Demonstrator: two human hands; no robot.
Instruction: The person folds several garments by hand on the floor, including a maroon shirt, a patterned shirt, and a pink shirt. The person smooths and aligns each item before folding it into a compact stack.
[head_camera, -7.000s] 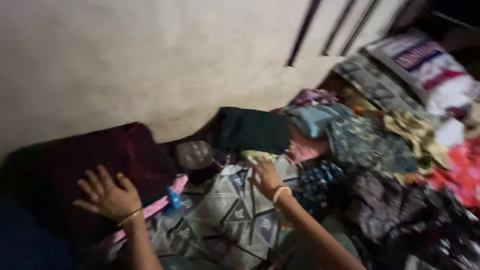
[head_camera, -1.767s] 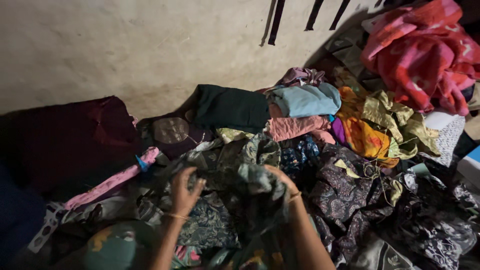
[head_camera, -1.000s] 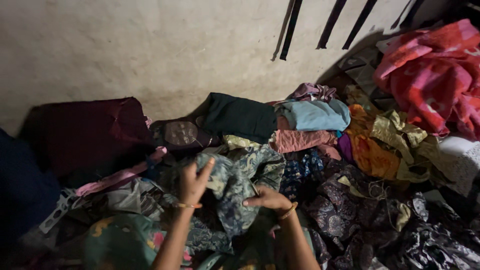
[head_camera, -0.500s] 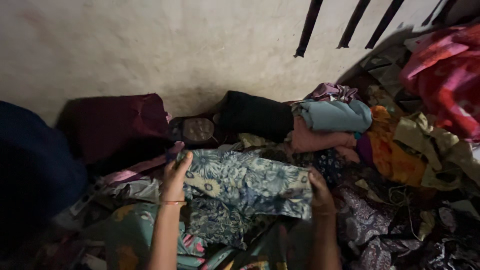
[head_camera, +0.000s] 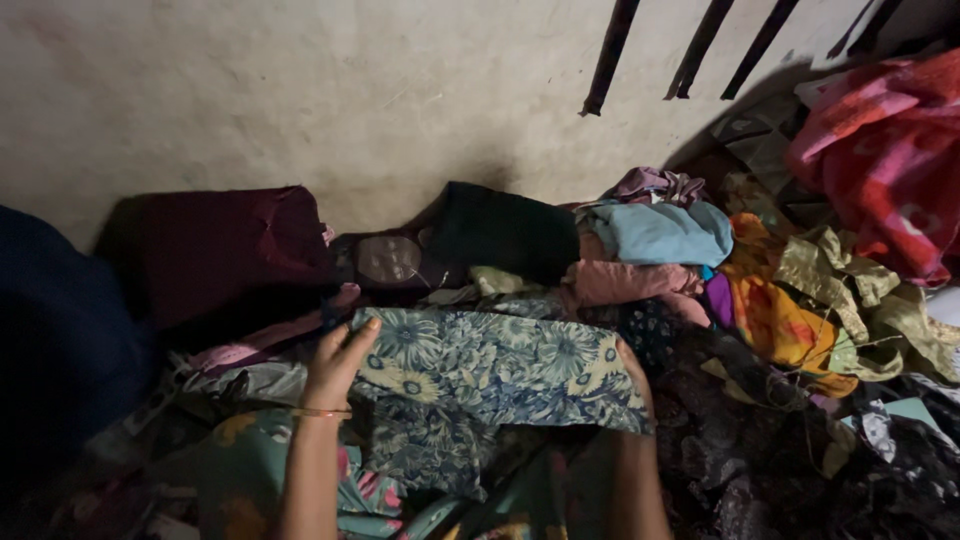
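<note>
Dim clothes heap; left hand (head_camera: 335, 362), right hand (head_camera: 632, 372) grip floral cloth (head_camera: 500, 365) edges, right fingers hidden.

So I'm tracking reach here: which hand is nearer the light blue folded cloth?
Right. The right hand lies below the light blue cloth; the left hand is far off to its left.

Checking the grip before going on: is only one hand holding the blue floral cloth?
No, the left hand and right hand each grip an end of the blue floral cloth.
</note>
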